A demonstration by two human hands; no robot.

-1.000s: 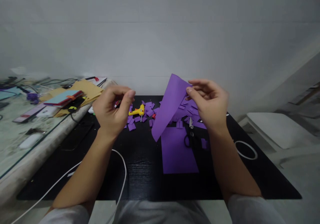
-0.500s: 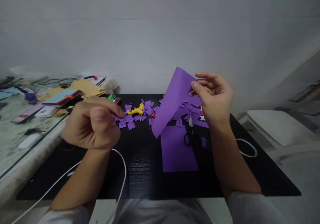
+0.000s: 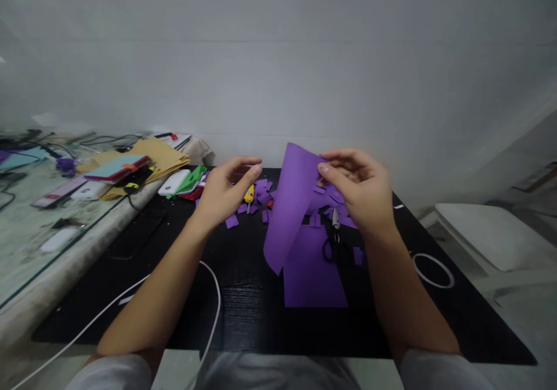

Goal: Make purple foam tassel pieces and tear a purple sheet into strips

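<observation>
A curved purple paper sheet hangs in the air, its upper right corner pinched between the thumb and fingers of my right hand. To the left of the sheet, my left hand is apart from it, thumb and fingers parted around nothing. Below the held sheet, a second purple sheet lies flat on the black table. Black-handled scissors lie at that sheet's right edge. Many small cut purple paper pieces are spread behind both hands. A yellow glue gun is partly hidden by my left hand.
A white ring lies on the table's right side. A white cable loops across the front left. Green and red paper pieces sit at the back left. A glass-topped surface on the left holds notebooks and envelopes; a white chair stands right.
My left hand has moved right and forward and its curled fingers have opened. My right hand has come slightly left and down with the purple sheet.
</observation>
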